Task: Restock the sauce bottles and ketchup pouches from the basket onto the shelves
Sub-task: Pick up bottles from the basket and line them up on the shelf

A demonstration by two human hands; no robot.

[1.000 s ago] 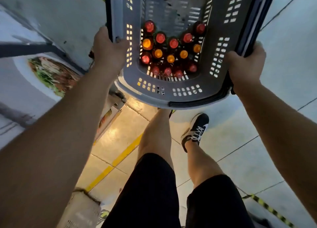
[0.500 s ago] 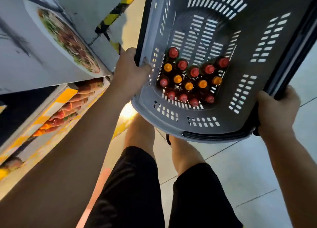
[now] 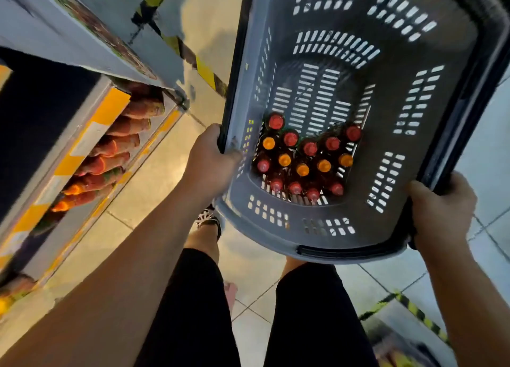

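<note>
**Both hands carry the basket of bottles beside the shelf**

The basket [image 3: 278, 223], grey with slotted walls and a dark rim, is held out in front of the person above the floor [image 3: 165, 179]. The left hand [image 3: 211, 159] grips its left rim, fingers curled over the edge. The right hand [image 3: 438, 212] clamps the rim at the near right corner, fingers wrapped under it. The hands are well apart, one on each side.

The bottles [image 3: 303, 159] stand upright in a tight cluster at the near end of the basket bottom, caps up, some red and some orange. The far half of the basket bottom shows only its slots. No pouches can be made out in the basket.

To the left stands the shelf [image 3: 91, 135], with a yellow and white edge strip. More bottles lie in a row on it, blurred, their orange and red tops pointing outward. A yellow and black tape [image 3: 198, 66] runs across the floor beyond. The person's legs in black shorts [image 3: 193, 311] show below the basket, and a shoe [image 3: 207, 219] sits just under its near left corner.
</note>
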